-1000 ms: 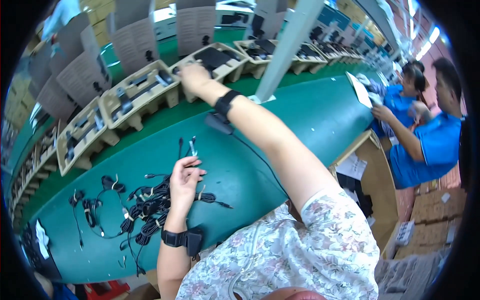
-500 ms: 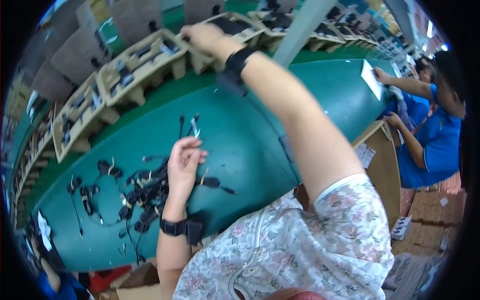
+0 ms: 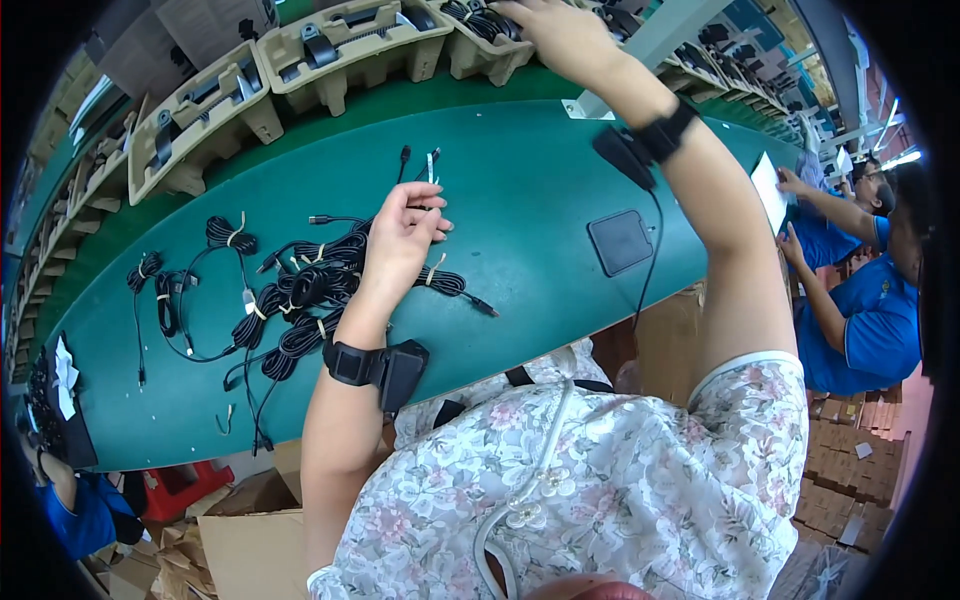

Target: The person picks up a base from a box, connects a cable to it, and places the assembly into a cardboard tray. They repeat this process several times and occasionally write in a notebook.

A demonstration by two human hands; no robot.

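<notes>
My left hand (image 3: 405,235) rests palm-up above the green table with its fingers curled in; whatever they may hold is hidden. Past its fingertips, black cable plugs (image 3: 405,158) and a thin white strip (image 3: 431,168) stick out. Under and beside that wrist lies a pile of black cables (image 3: 315,285), coiled and bound with pale ties. At the top edge, my right hand (image 3: 565,35) stretches its fingers over a tan moulded tray (image 3: 478,66). They reach to a coiled black cable (image 3: 478,17) in it; the picture's edge partly cuts them off.
Tan trays with dark parts (image 3: 355,50) line the far side of the green table (image 3: 520,230). A flat black pad (image 3: 620,242) lies right of centre. A grey post (image 3: 655,45) rises near my right wrist. Co-workers in blue (image 3: 870,310) are at the right; cardboard (image 3: 250,545) lies below.
My right hand has moved right along the trays, and a coiled cable now shows beside its fingers. My left hand keeps its curled pose by the plugs. The view has shifted.
</notes>
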